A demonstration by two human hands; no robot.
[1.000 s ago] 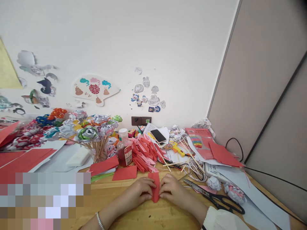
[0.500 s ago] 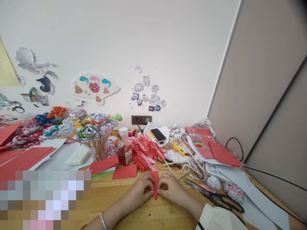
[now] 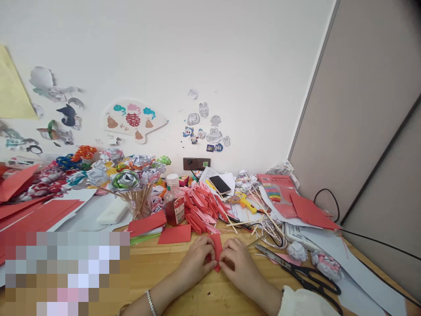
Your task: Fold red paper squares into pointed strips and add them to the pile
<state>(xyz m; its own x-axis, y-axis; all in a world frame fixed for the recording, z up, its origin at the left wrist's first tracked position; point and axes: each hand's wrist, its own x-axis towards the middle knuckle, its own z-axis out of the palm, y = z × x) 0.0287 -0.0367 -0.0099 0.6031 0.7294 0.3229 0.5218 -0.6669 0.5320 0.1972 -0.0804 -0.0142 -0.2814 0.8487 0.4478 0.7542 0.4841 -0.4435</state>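
Note:
A small folded red paper [image 3: 217,250] lies on the wooden table [image 3: 197,294] between both hands. My left hand [image 3: 196,259] pinches its left side with curled fingers. My right hand [image 3: 237,260] pinches its right side, fingertips meeting the left hand's at the fold. Part of the paper is hidden under the fingers. A bracelet sits on my left wrist and a white cuff on my right.
Just behind lie a flat red sheet [image 3: 175,234], a heap of folded red and pink pieces [image 3: 200,206] and a bottle of red liquid [image 3: 173,206]. Black scissors [image 3: 301,274] lie right of my right hand. Paper flowers on sticks [image 3: 131,180], a phone [image 3: 219,184], a yellow glue gun [image 3: 245,202].
Both hands have drawn closer together over the red paper, which now shows less and looks more folded. The view has shifted slightly to the left.

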